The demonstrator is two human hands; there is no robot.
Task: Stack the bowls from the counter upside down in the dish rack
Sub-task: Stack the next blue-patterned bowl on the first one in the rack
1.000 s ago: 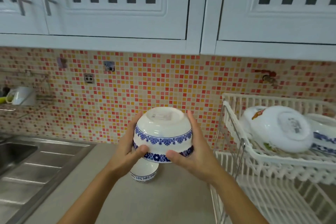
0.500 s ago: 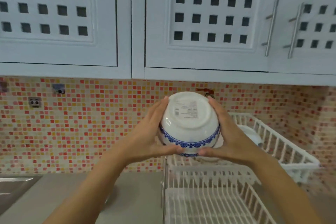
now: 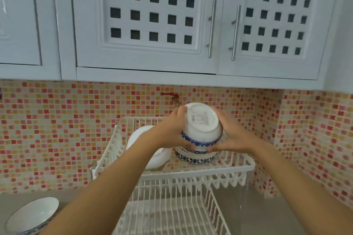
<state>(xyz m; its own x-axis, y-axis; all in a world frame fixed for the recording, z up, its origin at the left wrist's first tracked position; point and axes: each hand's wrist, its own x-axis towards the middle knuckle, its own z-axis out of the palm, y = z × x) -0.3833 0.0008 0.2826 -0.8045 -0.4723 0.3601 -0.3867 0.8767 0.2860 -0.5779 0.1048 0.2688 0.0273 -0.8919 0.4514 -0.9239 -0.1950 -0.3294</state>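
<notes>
I hold a white bowl with a blue floral band (image 3: 201, 126) upside down between both hands, its labelled base facing me. My left hand (image 3: 172, 129) grips its left side and my right hand (image 3: 230, 135) its right side. The bowl sits just above another upside-down blue-patterned bowl (image 3: 194, 155) in the upper tier of the white dish rack (image 3: 191, 172); whether the two touch is unclear. A white plate or bowl (image 3: 150, 150) leans in the rack to the left. One more blue-rimmed bowl (image 3: 32, 213) stands upright on the counter at lower left.
The rack's lower tier (image 3: 172, 213) of white wire lies below my arms. White cabinets (image 3: 152, 15) with metal handles hang overhead. The mosaic tile wall (image 3: 57, 129) closes the back and right corner. A red tap fitting (image 3: 171, 96) sticks out behind the rack.
Both hands carried the upside-down bowl right, forward and down over the rack's upper tier, onto the other inverted bowl. My view shifted down, and the counter bowl is in sight again.
</notes>
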